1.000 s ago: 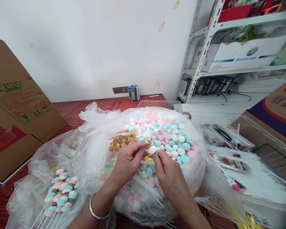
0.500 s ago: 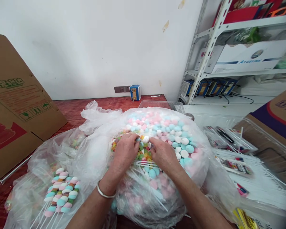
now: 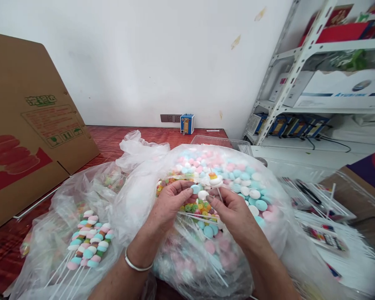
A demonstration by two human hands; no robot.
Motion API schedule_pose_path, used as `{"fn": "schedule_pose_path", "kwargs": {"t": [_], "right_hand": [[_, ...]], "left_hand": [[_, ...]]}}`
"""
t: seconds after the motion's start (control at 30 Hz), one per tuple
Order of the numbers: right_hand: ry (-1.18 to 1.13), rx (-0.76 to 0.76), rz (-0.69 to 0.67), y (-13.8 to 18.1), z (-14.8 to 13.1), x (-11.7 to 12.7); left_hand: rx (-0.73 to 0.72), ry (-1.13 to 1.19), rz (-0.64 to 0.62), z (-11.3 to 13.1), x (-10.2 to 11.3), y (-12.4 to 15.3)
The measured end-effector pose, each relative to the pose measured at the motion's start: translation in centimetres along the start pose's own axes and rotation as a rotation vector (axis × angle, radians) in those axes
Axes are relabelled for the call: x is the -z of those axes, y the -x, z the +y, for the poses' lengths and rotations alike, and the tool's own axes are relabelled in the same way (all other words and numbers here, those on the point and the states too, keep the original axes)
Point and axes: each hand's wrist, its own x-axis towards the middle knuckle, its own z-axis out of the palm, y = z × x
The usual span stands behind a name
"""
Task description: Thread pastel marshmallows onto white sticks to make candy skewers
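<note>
As the head camera looks down over the near edge of the red-brown surface [image 3: 106, 139], both hands meet above a large clear bag [image 3: 268, 225] heaped with pink, blue and white sweets. The left hand [image 3: 171, 202], with a bracelet [image 3: 137, 266] at its wrist, is closed in a fingertip pinch on a blue piece [image 3: 195, 189]. The right hand [image 3: 234, 212] is pinched on a thin white stick [image 3: 220, 194], which carries a white piece topped with orange [image 3: 215, 180] at its upper end. Another white piece [image 3: 203, 194] sits between the two sets of fingertips; whether it is already on the stick I cannot tell. Just below the hands, inside the bag, lies a patch of coloured gummy rings [image 3: 200, 206].

The step in hand looks like threading sweets onto the stick, early in one skewer. The next move would call for lining the blue piece up with the stick's free end and pushing it straight through the middle without bending the stick.

Toward the near left corner a second bag holds finished skewers [image 3: 89, 246]. A cardboard box [image 3: 28, 137] leans at the left edge, a small blue box [image 3: 187, 123] stands at the far edge, and loose white sticks [image 3: 346, 250] lie off to the right, below a metal shelf [image 3: 287, 75].
</note>
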Motion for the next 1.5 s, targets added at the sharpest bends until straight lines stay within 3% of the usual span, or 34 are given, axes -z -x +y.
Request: {"fn": "schedule_pose_path", "kwargs": {"t": [0.13,0.23,0.43,0.6,0.7,0.8,0.93,1.23,1.5], "right_hand": [[-0.463,-0.095,-0.055,0.9,-0.2,-0.2],[-0.585,-0.14,-0.016,1.2,0.2,-0.5],[-0.585,-0.137,0.045,1.2,0.4,-1.3],[-0.307,-0.125,0.102,3.1,-1.0,-0.6],[-0.19,-0.157,-0.031,5.1,-1.7,-0.1],[-0.272,-0.207,-0.188,6.3,-1.9,0.0],[-0.387,-0.305,-0.285,6.4,-1.9,-0.1],[-0.547,-0.387,-0.334,6.0,-1.5,-0.1],[-0.519,-0.403,-0.292,5.4,-1.9,-0.7]], "left_hand": [[0.01,0.035,-0.086,-0.3,-0.9,0.4],[-0.009,-0.013,-0.125,-0.1,-1.1,0.8],[-0.079,-0.054,-0.209,-0.1,-1.6,1.2],[-0.13,-0.09,-0.019,-0.6,-1.7,0.5],[-0.156,-0.122,0.073,-0.7,-1.3,0.0],[-0.197,-0.153,0.095,-0.8,-1.2,-0.2],[-0.234,-0.202,0.078,-0.9,-1.4,0.1],[-0.291,-0.27,0.012,-1.0,-1.4,0.3],[-0.327,-0.384,0.007,-1.3,-1.8,0.4]]}}
